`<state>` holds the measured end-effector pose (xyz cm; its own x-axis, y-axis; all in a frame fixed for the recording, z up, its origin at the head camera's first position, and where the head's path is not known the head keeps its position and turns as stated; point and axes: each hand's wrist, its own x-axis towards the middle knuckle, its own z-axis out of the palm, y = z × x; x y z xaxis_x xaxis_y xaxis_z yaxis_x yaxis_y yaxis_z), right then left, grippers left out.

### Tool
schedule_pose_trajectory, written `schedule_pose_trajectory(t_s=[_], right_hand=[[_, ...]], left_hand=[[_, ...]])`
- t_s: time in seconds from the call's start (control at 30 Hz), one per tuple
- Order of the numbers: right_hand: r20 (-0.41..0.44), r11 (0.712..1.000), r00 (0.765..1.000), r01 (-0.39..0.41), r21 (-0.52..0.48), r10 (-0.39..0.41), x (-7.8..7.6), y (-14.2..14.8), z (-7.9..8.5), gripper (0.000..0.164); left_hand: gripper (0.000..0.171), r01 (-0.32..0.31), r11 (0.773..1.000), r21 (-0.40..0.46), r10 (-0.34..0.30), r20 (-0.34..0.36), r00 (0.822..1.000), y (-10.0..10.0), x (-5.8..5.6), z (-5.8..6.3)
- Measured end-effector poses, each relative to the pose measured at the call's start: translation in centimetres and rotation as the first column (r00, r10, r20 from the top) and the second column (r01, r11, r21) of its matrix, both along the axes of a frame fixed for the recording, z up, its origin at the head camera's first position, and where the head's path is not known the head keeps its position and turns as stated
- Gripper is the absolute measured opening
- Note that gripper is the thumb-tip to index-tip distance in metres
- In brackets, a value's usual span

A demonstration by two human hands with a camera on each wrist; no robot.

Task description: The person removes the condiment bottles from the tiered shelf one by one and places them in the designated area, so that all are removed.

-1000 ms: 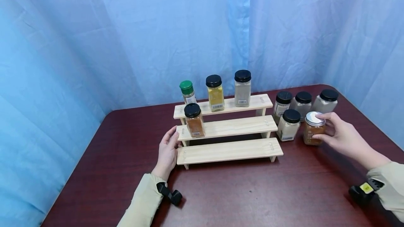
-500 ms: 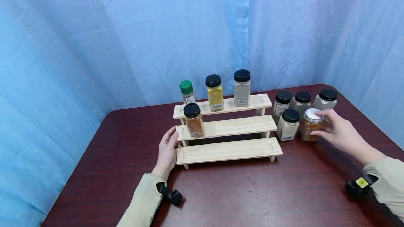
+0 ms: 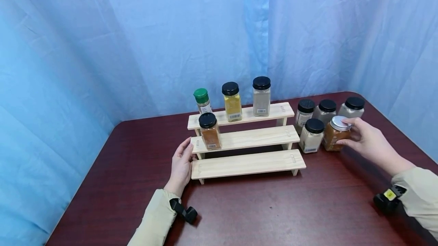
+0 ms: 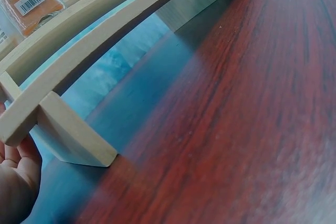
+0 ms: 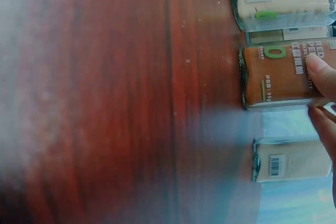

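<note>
My right hand (image 3: 370, 142) grips a square spice jar (image 3: 334, 138) of orange-brown powder with a silver lid. In the right wrist view, thumb and fingers lie on opposite sides of the jar (image 5: 273, 77), and its printed label shows. Right beside it stands a jar of cream powder (image 3: 311, 139) with a black lid. My left hand (image 3: 182, 165) holds the left end of a three-tier wooden rack (image 3: 249, 162), near the middle and lowest shelves. Part of that hand (image 4: 18, 182) shows under the shelf end in the left wrist view.
On the top shelf stand a green-lidded bottle (image 3: 202, 101), a yellow-powder jar (image 3: 233, 105) and a grey-powder jar (image 3: 261, 99). An orange-powder jar (image 3: 210, 134) is on the middle shelf's left. Behind the held jar are several black-lidded jars (image 3: 325, 113). Blue curtains (image 3: 191, 40) hang behind the table.
My right hand has moved the silver-lidded jar left and slightly back, close beside the cream-powder jar. The jar has turned a little. My left hand stays at the rack.
</note>
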<state>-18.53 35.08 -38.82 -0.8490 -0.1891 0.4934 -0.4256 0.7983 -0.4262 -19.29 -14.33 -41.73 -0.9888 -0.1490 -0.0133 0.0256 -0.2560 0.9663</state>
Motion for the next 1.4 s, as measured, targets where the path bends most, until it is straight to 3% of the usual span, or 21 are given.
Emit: schedule_pose_trajectory(t_s=[0.2,0.57,0.73,0.97,1.2,1.4], right_hand=[[-0.019,0.998,0.999,0.034,0.052,-0.033,-0.2,-0.1,0.2,0.062],[0.085,0.999,0.996,0.014,0.034,-0.017,-0.3,0.2,0.6,0.064],[0.049,0.999,0.999,-0.002,0.051,0.000,-0.5,0.3,0.7,0.063],[-0.126,0.995,0.989,-0.067,0.072,0.075,-0.8,0.0,0.9,0.064],[-0.074,0.997,0.997,-0.033,0.073,0.038,-0.7,-0.2,1.4,0.060],[-0.096,0.996,0.995,-0.034,0.088,0.042,-0.6,-0.1,1.7,0.061]], left_hand=[[0.042,0.000,1.000,0.003,0.000,0.007,1.000,0.1,0.0,0.1],[0.044,0.006,1.000,0.004,-0.006,0.000,1.000,0.1,0.0,0.1],[0.044,-0.001,1.000,0.009,0.001,0.006,1.000,0.2,-0.1,0.1],[0.044,0.006,1.000,0.003,-0.006,0.007,1.000,0.1,-0.1,0.2],[0.045,0.004,1.000,0.008,-0.004,0.007,1.000,0.1,-0.1,0.2],[0.045,0.004,1.000,0.011,-0.004,0.011,1.000,0.1,-0.1,0.1]])
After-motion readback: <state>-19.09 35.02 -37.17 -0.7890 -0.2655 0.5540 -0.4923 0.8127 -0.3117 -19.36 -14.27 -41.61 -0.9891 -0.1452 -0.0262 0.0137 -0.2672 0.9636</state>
